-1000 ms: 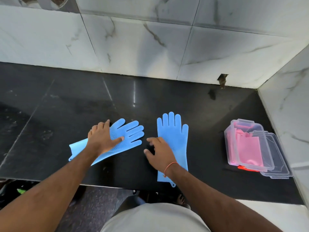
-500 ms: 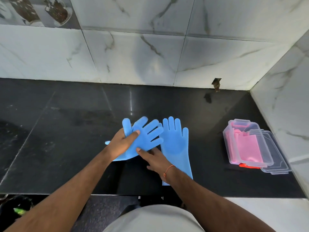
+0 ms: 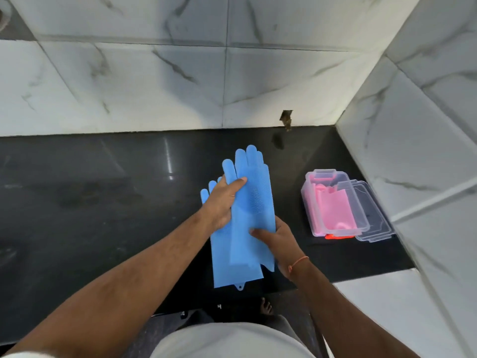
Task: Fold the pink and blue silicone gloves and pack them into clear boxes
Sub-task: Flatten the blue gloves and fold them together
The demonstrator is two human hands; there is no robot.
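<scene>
Two blue silicone gloves (image 3: 245, 228) lie stacked one over the other above the black counter (image 3: 103, 202), fingers pointing away from me. My left hand (image 3: 222, 200) grips the upper glove near its palm, thumb on top. My right hand (image 3: 278, 236) holds the cuff end of the stack, thumb pressed on the blue surface. To the right stands a clear box (image 3: 333, 202) with pink gloves (image 3: 333, 210) folded inside it.
A clear lid or second box (image 3: 371, 218) lies against the pink box on its right, with something orange-red (image 3: 338, 236) under the front edge. Marble tile walls close the back and right side. The counter's front edge runs just below the gloves.
My left hand has carried the left blue glove rightwards and laid it over the other glove. My right hand now holds the cuffs of the stack. The view has tilted closer.
</scene>
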